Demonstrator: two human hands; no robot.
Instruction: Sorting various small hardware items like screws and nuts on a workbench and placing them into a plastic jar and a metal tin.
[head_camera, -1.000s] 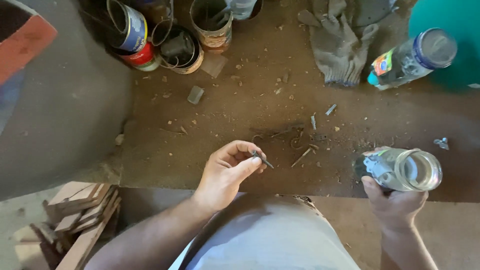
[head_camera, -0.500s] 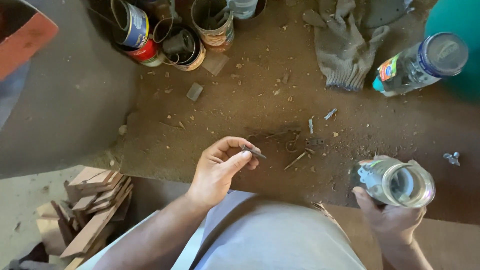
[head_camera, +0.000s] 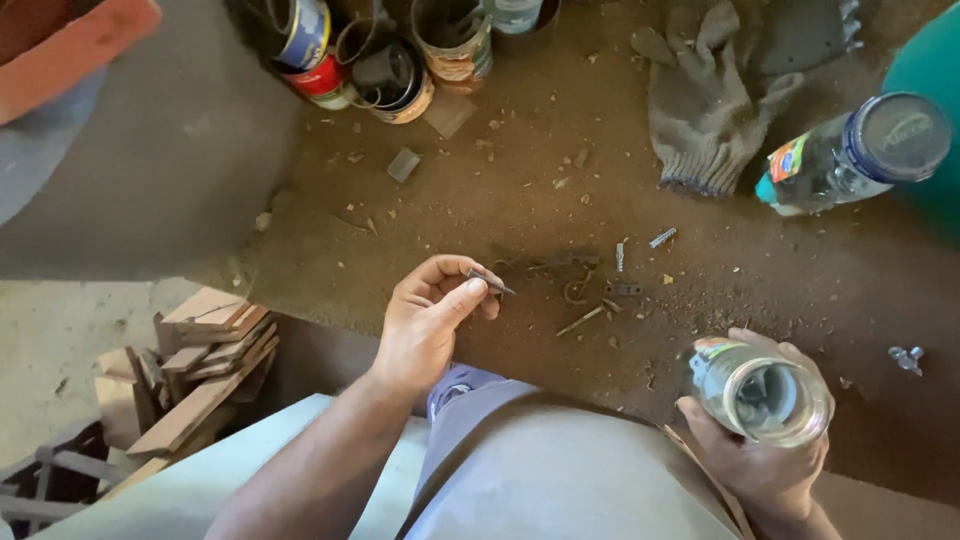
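nearest the camera, the right hand (head_camera: 765, 455) is wrapped around a clear jar (head_camera: 762, 390), mouth tipped up toward the lens, small metal bits showing through the glass. it hangs just above the near edge of the worktop (head_camera: 500, 200), a brown dusty surface. over to the left, the left hand (head_camera: 428, 318) pinches a dark screw (head_camera: 490, 281) between thumb and forefinger, other fingers curled under, the screw pointing right and lifted off the surface. well apart from the jar, that one. just beyond the screw, a scatter of rusty hardware (head_camera: 590, 290) lies on a dark stain: a hook, a nail, a couple of short pale screws. far right, a small wing nut (head_camera: 905, 357) sits alone. down left, below the worktop, a pile of wood offcuts (head_camera: 195, 365). further back, a grey knit glove (head_camera: 715, 100) lies flat, and beside it on the right a plastic bottle (head_camera: 850, 150) with a blue cap lies on its side. at the far edge, a cluster of open tin cans (head_camera: 390, 50), one holding tools.
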